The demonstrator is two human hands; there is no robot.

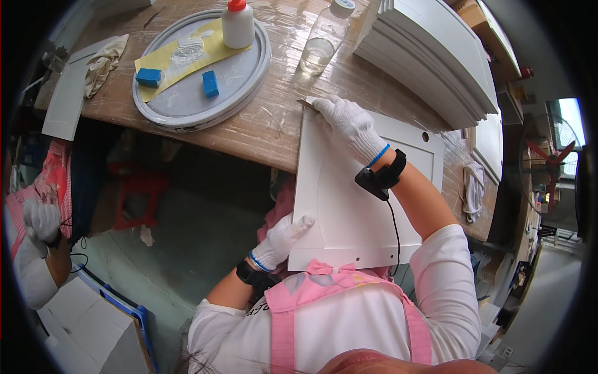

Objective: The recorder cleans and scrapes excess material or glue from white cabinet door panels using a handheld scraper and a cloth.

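A white panel [355, 206] with a raised border and a few small holes lies before me, its far part on the table and its near edge against my apron. My left hand [279, 242], in a white knit glove, grips the panel's left edge near the front, thumb on top and the other fingers partly hidden. My right hand [349, 123], gloved too, is closed around a thin dark blade-like tool [305, 103]. The tool's tip pokes out at the panel's far left corner; its handle is hidden in the fist.
On the table [274, 124], a round grey lid [180, 103] carries yellow sandpaper-like sheet [149, 65], white paste, two blue blocks [210, 84] and a red-capped bottle [238, 26]. A clear bottle [319, 53] stands nearby. Stacked white panels [430, 62] rise at right. Another person's gloved hand [43, 219] shows at left.
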